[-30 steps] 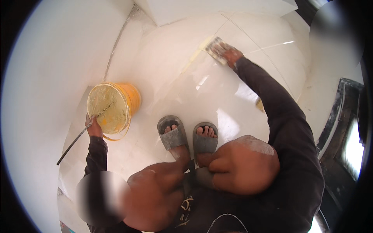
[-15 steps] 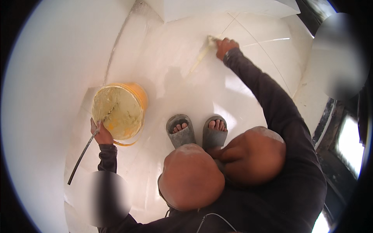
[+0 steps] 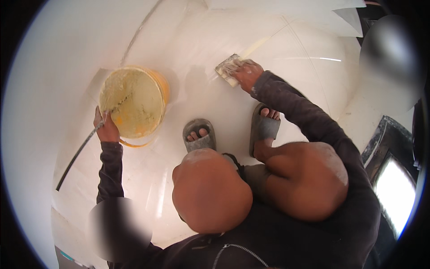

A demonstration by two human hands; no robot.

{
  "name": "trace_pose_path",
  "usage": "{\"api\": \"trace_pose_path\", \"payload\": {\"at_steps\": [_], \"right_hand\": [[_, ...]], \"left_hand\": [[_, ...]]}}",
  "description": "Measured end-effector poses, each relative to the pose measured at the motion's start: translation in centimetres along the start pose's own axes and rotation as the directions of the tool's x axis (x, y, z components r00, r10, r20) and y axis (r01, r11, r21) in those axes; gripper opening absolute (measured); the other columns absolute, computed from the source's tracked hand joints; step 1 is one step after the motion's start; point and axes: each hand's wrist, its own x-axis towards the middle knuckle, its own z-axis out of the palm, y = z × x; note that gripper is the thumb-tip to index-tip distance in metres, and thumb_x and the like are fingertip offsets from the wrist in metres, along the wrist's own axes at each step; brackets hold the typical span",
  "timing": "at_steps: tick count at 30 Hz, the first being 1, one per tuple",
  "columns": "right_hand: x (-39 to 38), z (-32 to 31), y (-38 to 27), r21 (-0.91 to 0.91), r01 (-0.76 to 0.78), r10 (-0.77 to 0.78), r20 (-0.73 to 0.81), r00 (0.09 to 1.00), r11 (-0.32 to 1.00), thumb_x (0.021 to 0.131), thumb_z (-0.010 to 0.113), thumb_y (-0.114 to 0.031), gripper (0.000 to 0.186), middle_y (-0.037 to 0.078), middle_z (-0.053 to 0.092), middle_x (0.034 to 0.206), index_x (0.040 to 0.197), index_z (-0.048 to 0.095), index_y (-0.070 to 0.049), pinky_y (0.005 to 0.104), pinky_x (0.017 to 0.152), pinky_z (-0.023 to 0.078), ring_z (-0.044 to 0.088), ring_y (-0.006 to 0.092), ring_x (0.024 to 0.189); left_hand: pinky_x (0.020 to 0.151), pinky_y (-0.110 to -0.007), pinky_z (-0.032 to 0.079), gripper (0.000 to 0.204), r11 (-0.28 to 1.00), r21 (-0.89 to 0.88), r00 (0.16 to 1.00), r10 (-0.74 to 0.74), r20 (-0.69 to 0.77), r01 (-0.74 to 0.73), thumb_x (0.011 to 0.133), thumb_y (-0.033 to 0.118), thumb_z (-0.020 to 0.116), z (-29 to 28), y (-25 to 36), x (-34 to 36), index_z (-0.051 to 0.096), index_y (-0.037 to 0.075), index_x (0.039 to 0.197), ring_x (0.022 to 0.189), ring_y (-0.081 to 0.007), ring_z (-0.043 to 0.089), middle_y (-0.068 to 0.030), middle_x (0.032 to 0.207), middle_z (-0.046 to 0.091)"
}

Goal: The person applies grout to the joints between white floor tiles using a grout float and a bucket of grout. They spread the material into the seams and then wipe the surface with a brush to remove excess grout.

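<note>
My left hand (image 3: 107, 127) is closed on the near left rim of a yellow bucket (image 3: 163, 89), which leans with its mouth toward me. Pale yellow paste coats the inside of the bucket. A dark stirring rod (image 3: 78, 152) runs out of the paste and over the rim, passing right at my left hand; whether my fingers also hold it is unclear. Farther off to the right, my right hand (image 3: 248, 75) grips a paste-smeared rectangular grout float (image 3: 225, 71), pressed against the pale floor. A yellow paste streak (image 3: 257, 45) lies along a floor joint just beyond it.
My sandalled feet, left (image 3: 199, 136) and right (image 3: 266, 125), stand between the bucket and my right arm. A white wall (image 3: 40, 121) rises on the left. Dark-framed objects (image 3: 389, 148) stand at the right edge. Thin joint lines cross the floor.
My right hand has drawn the float nearer, turning so its flat face now shows. My feet are farther apart. The bucket, left hand and rod appear shifted up and left as my view moved.
</note>
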Motion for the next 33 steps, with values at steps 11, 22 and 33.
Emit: {"api": "trace_pose_path", "payload": {"at_steps": [11, 22, 33], "right_hand": [[0.0, -2.4, 5.1, -0.045, 0.003, 0.009, 0.270, 0.963, 0.999, 0.081, 0.048, -0.011, 0.036, 0.004, 0.065, 0.094, 0.112, 0.062, -0.021, 0.0339, 0.080, 0.047, 0.059, 0.0239, 0.088], [-4.4, -2.3, 13.3, -0.052, -0.072, 0.085, 0.308, 0.948, 0.996, 0.079, 0.050, -0.011, 0.031, 0.006, 0.065, 0.090, 0.103, 0.067, -0.021, 0.0360, 0.080, 0.049, 0.060, 0.0257, 0.091], [-10.2, -0.2, 21.3, -0.077, -0.191, 0.206, 0.343, 0.917, 0.979, 0.078, 0.046, -0.001, 0.069, -0.001, 0.041, 0.140, 0.137, 0.037, -0.034, 0.0334, 0.104, 0.037, 0.040, 0.0240, 0.128]], "left_hand": [[0.076, -0.032, 0.043, 0.024, 0.999, 0.011, 0.999, -0.033, -0.018, 0.033, 0.086, 0.008, 0.042, 0.0, -1.2, 0.3, 0.055, -0.006, 0.101, 0.080, -0.0258, 0.057, -0.0184, 0.087, 0.061], [0.079, -0.032, 0.043, 0.029, 0.996, 0.036, 0.996, -0.083, -0.020, 0.083, 0.085, 0.010, 0.043, -0.2, -1.7, 0.3, 0.055, -0.006, 0.105, 0.085, -0.0233, 0.057, -0.0166, 0.093, 0.063], [0.078, -0.030, 0.045, 0.033, 0.975, -0.105, 0.980, -0.199, -0.024, 0.195, 0.087, 0.011, 0.041, -0.2, -1.9, 0.1, 0.053, -0.005, 0.113, 0.087, -0.0210, 0.057, -0.0141, 0.099, 0.061]]}}
